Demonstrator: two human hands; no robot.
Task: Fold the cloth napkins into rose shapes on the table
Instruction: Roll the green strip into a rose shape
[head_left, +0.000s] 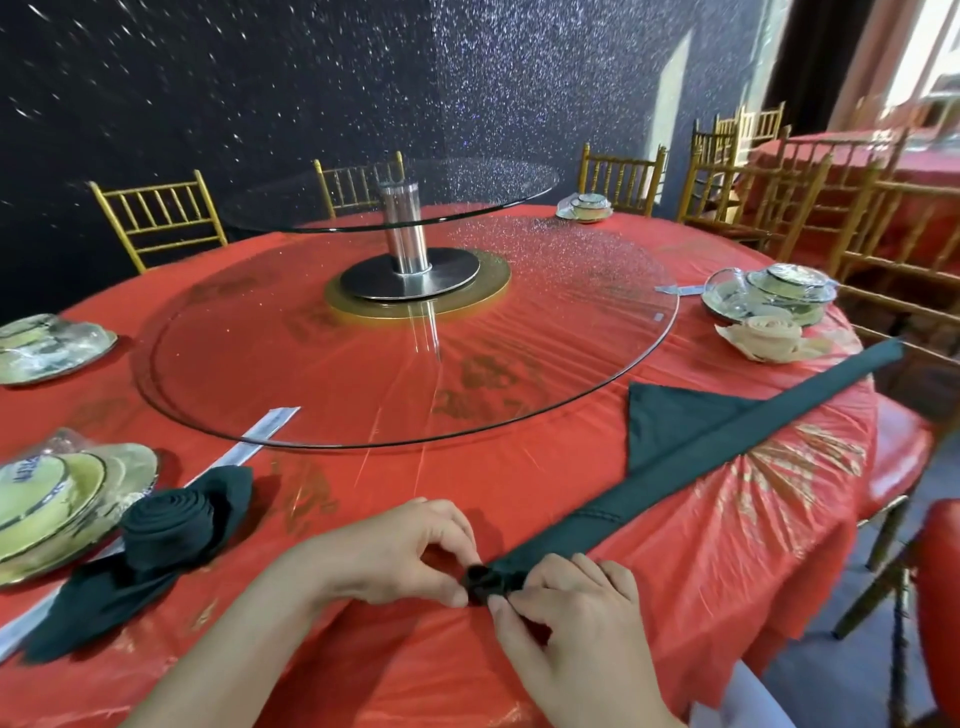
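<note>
The left hand (410, 545) and right hand (566, 603) both pinch the rolled end of the dark green napkin (691, 462) on the desk (363, 493).

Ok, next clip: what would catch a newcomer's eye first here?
At the near edge of the red tablecloth, the left hand and right hand pinch the coiled end of a long dark green napkin that stretches diagonally up to the right. A finished green rose sits at the left beside stacked plates, and a beige rose at the far right.
</note>
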